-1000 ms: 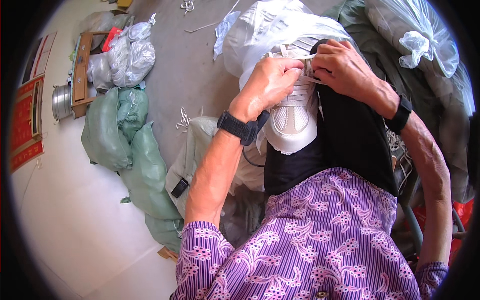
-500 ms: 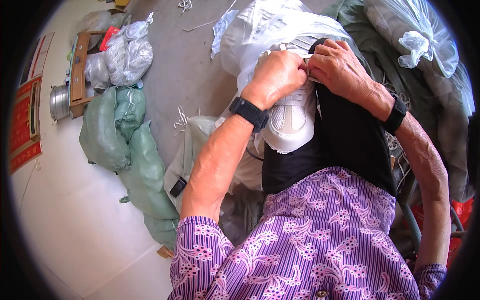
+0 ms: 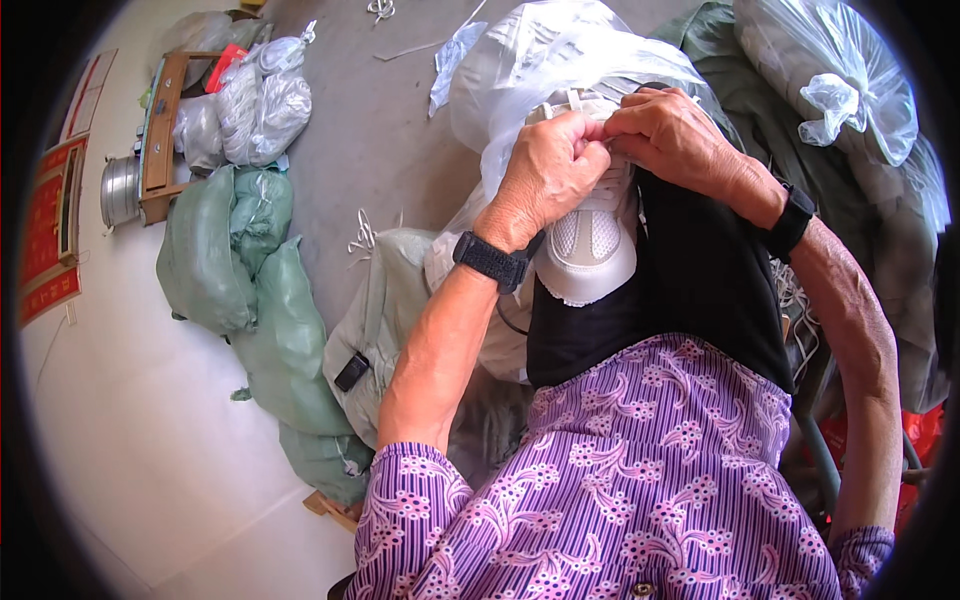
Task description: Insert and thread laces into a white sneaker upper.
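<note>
A white sneaker (image 3: 586,262) with a mesh toe lies on my black-trousered lap, toe pointing toward me. Over its lacing, my left hand (image 3: 550,170) is closed in a pinch. My right hand (image 3: 685,140) pinches from the other side, its fingertips meeting those of the left. Between them is the white shoelace, mostly covered by the fingers. Beyond the hands, a clear plastic bag (image 3: 500,80) with white shoes inside rests against the far end of the sneaker.
Green sacks (image 3: 285,340) are heaped along the wall at left. Past them stands a wooden drawer unit (image 3: 160,140) beside bundled plastic bags (image 3: 265,110). A knotted clear bag (image 3: 840,70) lies far right. Loose white laces (image 3: 362,232) trail on the pale sack at left.
My hands have drawn together over the lacing, the left one turning so its thumb shows. The lace end that showed between them is now covered. The view has shifted slightly.
</note>
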